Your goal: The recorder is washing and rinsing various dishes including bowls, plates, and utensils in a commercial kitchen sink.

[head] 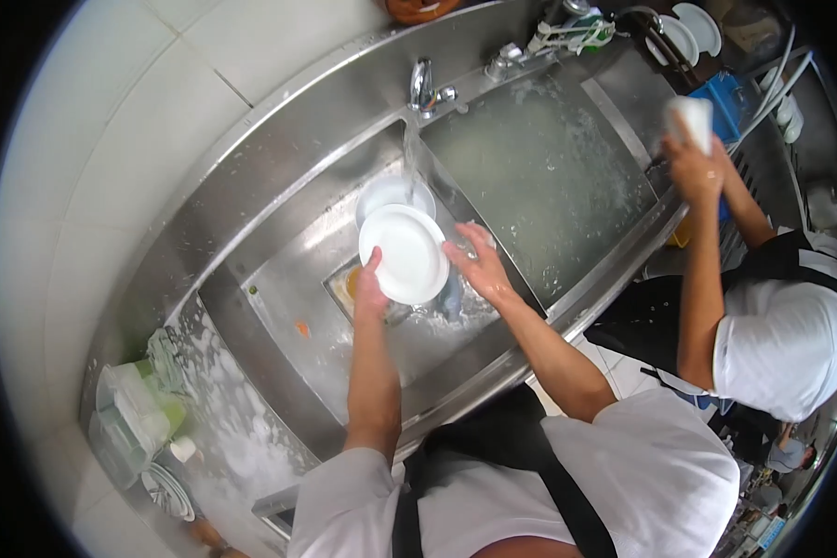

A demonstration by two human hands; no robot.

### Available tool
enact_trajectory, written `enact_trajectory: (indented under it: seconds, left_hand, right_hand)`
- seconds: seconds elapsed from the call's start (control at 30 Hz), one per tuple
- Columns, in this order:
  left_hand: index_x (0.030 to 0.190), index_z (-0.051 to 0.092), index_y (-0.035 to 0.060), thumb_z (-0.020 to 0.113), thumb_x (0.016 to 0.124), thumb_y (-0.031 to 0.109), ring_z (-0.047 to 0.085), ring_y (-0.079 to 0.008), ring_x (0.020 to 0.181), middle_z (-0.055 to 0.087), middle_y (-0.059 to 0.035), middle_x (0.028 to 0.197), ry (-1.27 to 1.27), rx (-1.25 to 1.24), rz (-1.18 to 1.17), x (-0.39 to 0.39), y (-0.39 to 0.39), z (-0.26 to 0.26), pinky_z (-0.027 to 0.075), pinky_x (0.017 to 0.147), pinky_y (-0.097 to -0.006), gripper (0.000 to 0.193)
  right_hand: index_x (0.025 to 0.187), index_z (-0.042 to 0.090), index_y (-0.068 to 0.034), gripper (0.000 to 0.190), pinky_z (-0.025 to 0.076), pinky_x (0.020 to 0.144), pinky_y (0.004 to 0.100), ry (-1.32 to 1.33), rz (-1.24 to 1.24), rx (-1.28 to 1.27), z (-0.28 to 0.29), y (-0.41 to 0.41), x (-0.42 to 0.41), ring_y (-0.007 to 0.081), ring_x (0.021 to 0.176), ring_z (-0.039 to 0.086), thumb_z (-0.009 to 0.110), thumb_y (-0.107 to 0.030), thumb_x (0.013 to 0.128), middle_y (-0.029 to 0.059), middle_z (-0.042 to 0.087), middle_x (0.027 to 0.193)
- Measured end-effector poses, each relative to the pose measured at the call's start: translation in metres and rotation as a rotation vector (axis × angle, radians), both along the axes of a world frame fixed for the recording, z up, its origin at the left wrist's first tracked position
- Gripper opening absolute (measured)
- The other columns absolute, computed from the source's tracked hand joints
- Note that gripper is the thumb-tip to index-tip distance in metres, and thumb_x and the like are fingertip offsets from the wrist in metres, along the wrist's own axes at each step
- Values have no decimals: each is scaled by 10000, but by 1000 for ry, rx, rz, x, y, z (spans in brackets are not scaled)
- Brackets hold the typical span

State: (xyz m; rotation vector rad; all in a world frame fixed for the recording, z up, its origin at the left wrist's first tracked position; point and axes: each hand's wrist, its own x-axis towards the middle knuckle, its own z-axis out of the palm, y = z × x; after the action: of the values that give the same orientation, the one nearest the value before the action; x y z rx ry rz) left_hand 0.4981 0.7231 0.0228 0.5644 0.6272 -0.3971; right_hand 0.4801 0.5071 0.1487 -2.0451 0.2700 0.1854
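My left hand (371, 287) grips a white plate (410, 252) by its left edge, thumb on the upper face, above the stainless steel sink basin (300, 279). At the plate's right side, my right hand (483, 265) has its fingers apart; whether a fingertip touches the rim, I cannot tell. Behind the held plate, another pale dish (387, 192) is partly hidden and lies under the stream from the tap (423, 87). Water splashes on the basin floor below my right hand.
To the right lies a basin of cloudy water (537, 174). A co-worker's hands (697, 167) hold a blurred white item (692, 122) beyond it. Foam covers the left counter (234, 411), near plastic containers (129, 411) and stacked plates (167, 492). An orange food scrap (303, 328) lies in my basin.
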Motion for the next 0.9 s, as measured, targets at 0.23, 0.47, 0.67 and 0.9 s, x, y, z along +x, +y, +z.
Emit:
enact_trajectory:
  seconds: [0.23, 0.47, 0.67, 0.9]
  left_hand:
    - [1437, 379, 86, 502, 965, 484, 502, -334, 1250, 497, -134, 1398, -182, -256, 53, 59, -31, 0, 415, 1045, -498, 630]
    - [1455, 361, 114, 466, 963, 533, 438, -336, 1308, 472, -123, 1418, -231, -156, 49, 97, -44, 19, 364, 1093, -502, 654]
    - [1409, 385, -12, 645, 865, 56, 498, -312, 1244, 503, -161, 1359, -391, 119, -78, 98, -72, 73, 455, 1014, -446, 607]
    - [1218, 500, -12, 633, 818, -1, 612, -211, 1013, 618, -119, 1089, -609, 470, -122, 166, -68, 157, 507, 891, -330, 421]
  right_hand:
    - [1259, 525, 8, 391, 449, 959, 445, -541, 308, -321, 33, 47, 94, 442, 1135, 524, 577, -74, 881, 241, 523, 1274]
    - [1323, 534, -100, 536, 396, 1051, 425, -425, 324, -154, 46, 42, 103, 386, 1268, 472, 702, -250, 837, 209, 455, 1395]
    - [1324, 512, -55, 556, 526, 907, 362, -82, -36, 350, 17, -47, 123, 241, 1096, 611, 741, -184, 834, 137, 605, 1237]
    - [1387, 395, -37, 587, 478, 1005, 416, 77, -314, 1071, -56, -169, 126, 248, 1176, 557, 682, -111, 880, 135, 537, 1305]
